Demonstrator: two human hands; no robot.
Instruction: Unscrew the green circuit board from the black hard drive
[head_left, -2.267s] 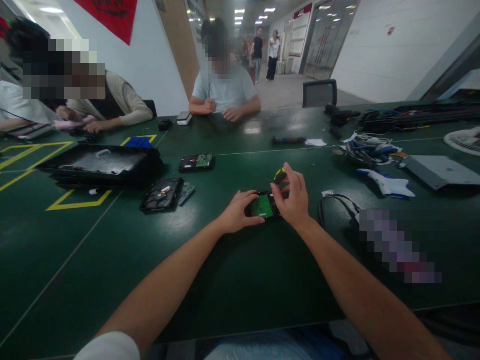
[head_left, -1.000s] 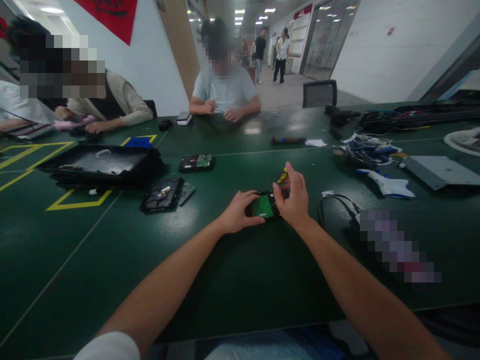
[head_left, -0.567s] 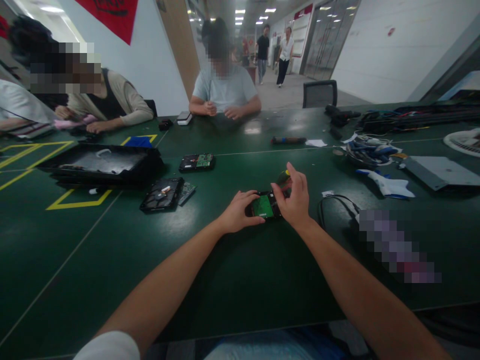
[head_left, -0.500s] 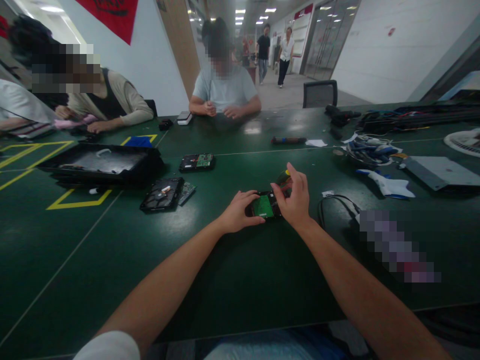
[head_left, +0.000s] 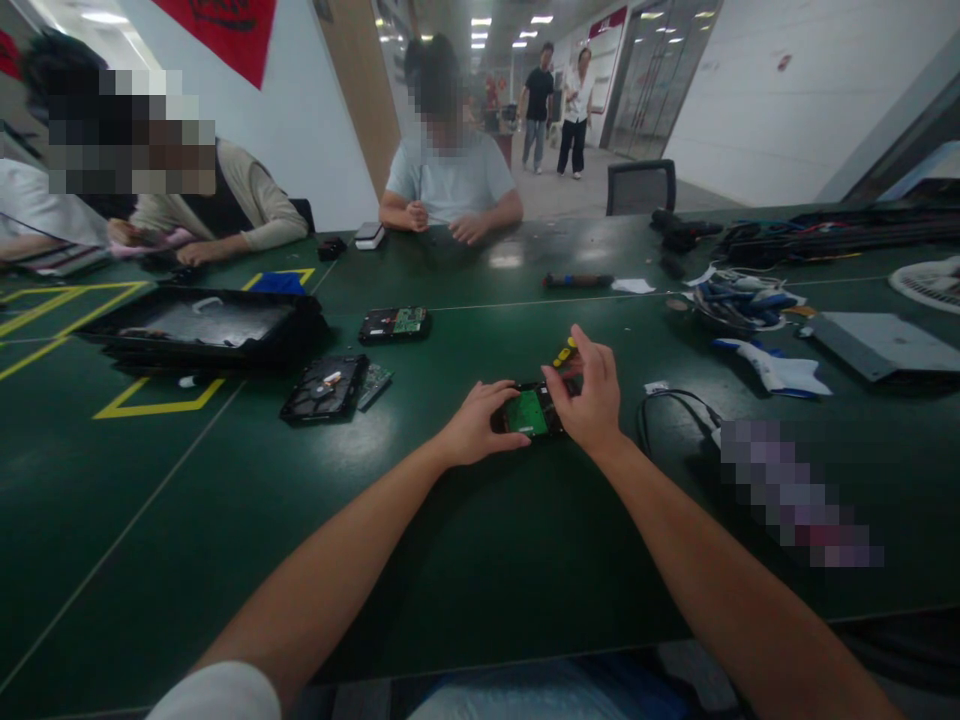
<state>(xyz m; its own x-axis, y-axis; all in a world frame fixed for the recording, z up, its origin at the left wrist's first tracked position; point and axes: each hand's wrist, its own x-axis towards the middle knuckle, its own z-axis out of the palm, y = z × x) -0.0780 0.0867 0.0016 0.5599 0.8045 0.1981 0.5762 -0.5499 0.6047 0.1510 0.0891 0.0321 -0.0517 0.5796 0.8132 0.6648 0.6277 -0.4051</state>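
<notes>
Left hand presses down on the near left end of the hard drive, fingers curled over its edge, pinning it flat on the green table. Right hand is closed around a yellow-and-black screwdriver, tip down at the drive's right end. The drive lies circuit board up between both hands, about mid-table, well in from the near edge. A black cable sits just right of the right hand.
</notes>
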